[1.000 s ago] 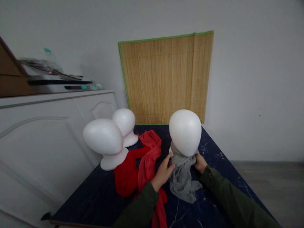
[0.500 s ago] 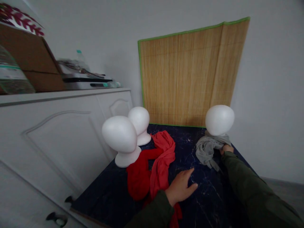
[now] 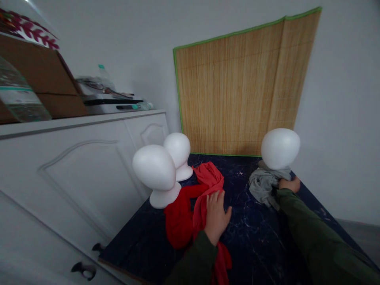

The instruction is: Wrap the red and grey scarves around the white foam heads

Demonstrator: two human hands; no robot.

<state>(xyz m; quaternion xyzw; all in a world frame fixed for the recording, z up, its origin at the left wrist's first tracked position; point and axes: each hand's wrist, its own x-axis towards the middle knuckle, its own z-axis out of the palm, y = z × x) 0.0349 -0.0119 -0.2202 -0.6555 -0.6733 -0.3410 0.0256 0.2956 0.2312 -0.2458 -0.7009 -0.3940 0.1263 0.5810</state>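
My left hand (image 3: 216,215) lies flat with fingers spread on the red scarves (image 3: 196,206), which sprawl across the dark marbled table (image 3: 252,237). My right hand (image 3: 289,184) rests at the base of a white foam head (image 3: 280,148) at the far right, against the grey scarf (image 3: 264,185) wrapped round its neck. Whether it grips the cloth or the base is hidden. Two more bare white foam heads, one nearer (image 3: 154,170) and one behind it (image 3: 178,152), stand at the table's left.
A bamboo mat with green edging (image 3: 237,87) leans on the wall behind the table. A white cabinet (image 3: 74,170) stands to the left, with a cardboard box (image 3: 38,83), a plastic bottle (image 3: 18,99) and flat items on top.
The foam head with the grey scarf went from the near middle to the far right with my right hand. My left hand let go of the grey scarf and came down on the red scarves.
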